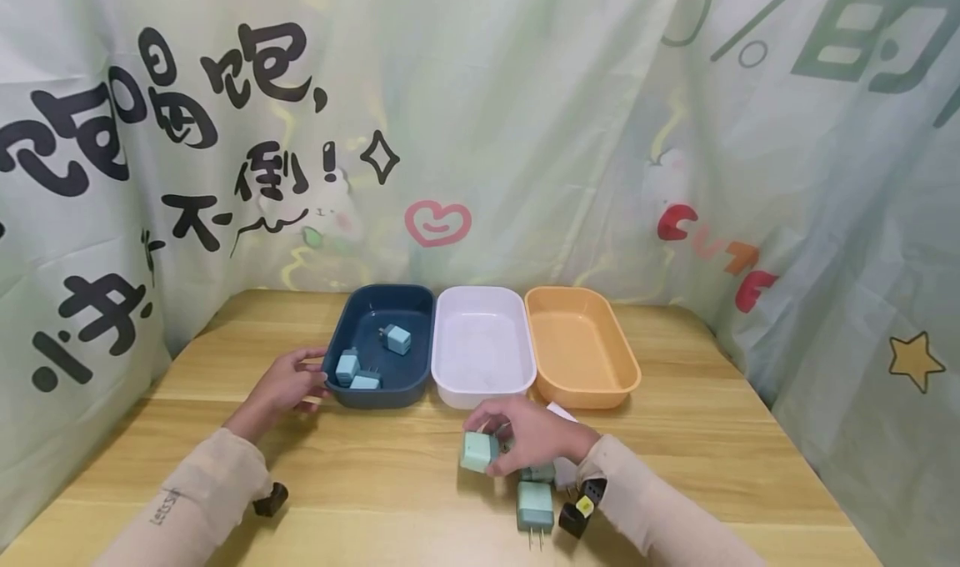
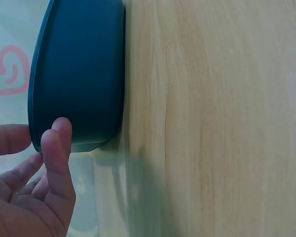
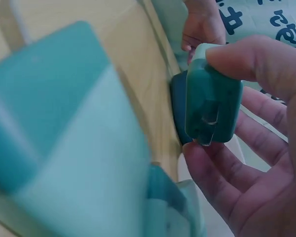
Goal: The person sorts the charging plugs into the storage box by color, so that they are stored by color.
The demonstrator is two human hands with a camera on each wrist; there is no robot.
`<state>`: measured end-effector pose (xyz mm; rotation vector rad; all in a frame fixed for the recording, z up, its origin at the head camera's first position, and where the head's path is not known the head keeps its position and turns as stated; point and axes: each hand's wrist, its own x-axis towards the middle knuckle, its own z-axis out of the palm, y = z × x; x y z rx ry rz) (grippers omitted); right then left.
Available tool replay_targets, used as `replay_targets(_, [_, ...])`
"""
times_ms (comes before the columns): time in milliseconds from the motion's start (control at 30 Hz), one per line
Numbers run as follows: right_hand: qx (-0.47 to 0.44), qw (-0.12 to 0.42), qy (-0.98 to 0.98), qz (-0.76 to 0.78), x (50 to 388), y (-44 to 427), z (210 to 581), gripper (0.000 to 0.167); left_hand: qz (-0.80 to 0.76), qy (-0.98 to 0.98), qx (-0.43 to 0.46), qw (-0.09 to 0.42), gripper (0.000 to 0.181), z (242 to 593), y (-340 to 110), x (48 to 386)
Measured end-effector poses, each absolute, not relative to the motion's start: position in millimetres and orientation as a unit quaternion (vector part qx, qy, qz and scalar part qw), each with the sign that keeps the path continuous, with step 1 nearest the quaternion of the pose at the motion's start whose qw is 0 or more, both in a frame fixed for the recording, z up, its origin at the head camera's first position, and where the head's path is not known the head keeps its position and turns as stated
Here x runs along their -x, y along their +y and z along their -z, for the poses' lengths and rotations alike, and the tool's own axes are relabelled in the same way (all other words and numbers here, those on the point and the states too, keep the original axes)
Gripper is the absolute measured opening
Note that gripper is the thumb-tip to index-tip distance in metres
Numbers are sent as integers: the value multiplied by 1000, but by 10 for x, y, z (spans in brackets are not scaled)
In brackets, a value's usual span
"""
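My right hand (image 1: pixel 528 435) pinches a pale green plug-in charger (image 1: pixel 478 451) between thumb and fingertips above the table, in front of the white tray. In the right wrist view the held charger (image 3: pixel 214 101) shows its darker teal end with metal prongs. Just below this hand lie another green charger (image 1: pixel 535 507), prongs toward the front, and a partly hidden green one (image 1: pixel 538 472). At the left, my left hand (image 1: pixel 288 382) touches the side of the dark blue tray (image 1: pixel 386 398), its fingers (image 2: pixel 56 158) loosely extended at the rim. Several light blue chargers (image 1: pixel 397 339) lie inside that tray.
A white tray (image 1: pixel 483 398) and an orange tray (image 1: pixel 592 400) stand beside the blue one in a row along the back. Black chargers (image 1: pixel 574 519) and a white item (image 1: pixel 562 412) lie near my right wrist. Printed curtains (image 1: pixel 525 133) hang behind the wooden table (image 1: pixel 375 484).
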<state>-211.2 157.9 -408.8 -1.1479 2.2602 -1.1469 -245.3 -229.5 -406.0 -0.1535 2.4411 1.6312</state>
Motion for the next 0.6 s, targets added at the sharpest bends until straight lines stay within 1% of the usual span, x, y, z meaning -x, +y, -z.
replay_targets(267, [401, 165, 793, 428, 2215, 1600, 4020, 49, -551, 827, 51, 100, 52, 4045, -2286, 2448])
replay_targets(600, [395, 163, 792, 436, 2352, 1575, 3887, 48, -550, 828, 51, 101, 51, 4048, -2290, 2448])
